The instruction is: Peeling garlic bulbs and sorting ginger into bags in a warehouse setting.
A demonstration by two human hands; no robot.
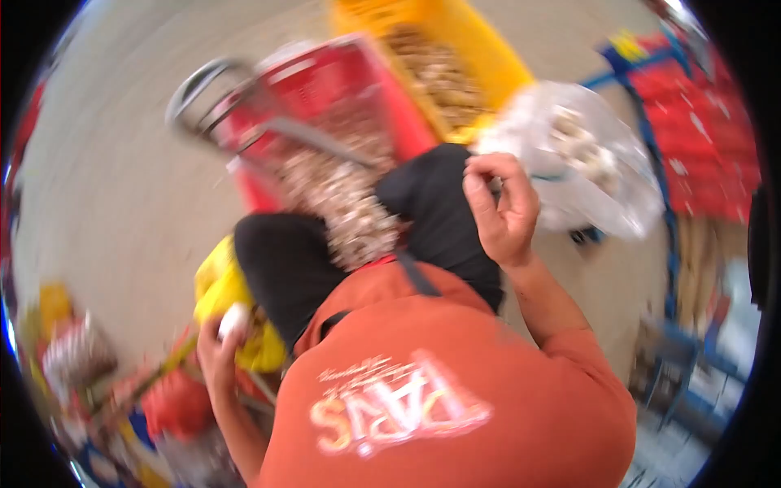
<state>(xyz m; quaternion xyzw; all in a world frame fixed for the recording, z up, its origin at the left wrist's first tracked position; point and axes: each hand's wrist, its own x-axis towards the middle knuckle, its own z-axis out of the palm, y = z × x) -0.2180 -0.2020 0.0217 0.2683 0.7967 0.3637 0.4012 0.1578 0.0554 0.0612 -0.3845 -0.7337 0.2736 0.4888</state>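
Low at the left, my left hand (218, 348) holds a white bulb (234, 322), likely garlic, beside a yellow bag (219, 280). My right hand (505, 204) is raised over my right knee, with thumb and forefinger curled close together; whether something small sits between them cannot be told. Between my knees lies a heap of pale bulbs or cloves (360, 213), running into a red plastic crate (403, 116). A grey metal tool or frame with a rounded end (213, 91) lies across that crate, blurred. Right of my right hand is a clear plastic bag (628, 195) with white bulbs in it.
Behind the red crate stands a yellow crate (500, 55) holding brownish bulbs. Red sacks (689, 122) lie by a blue metal frame at the right. Tied red bags (177, 402) and a filled net sack (79, 354) are at the lower left.
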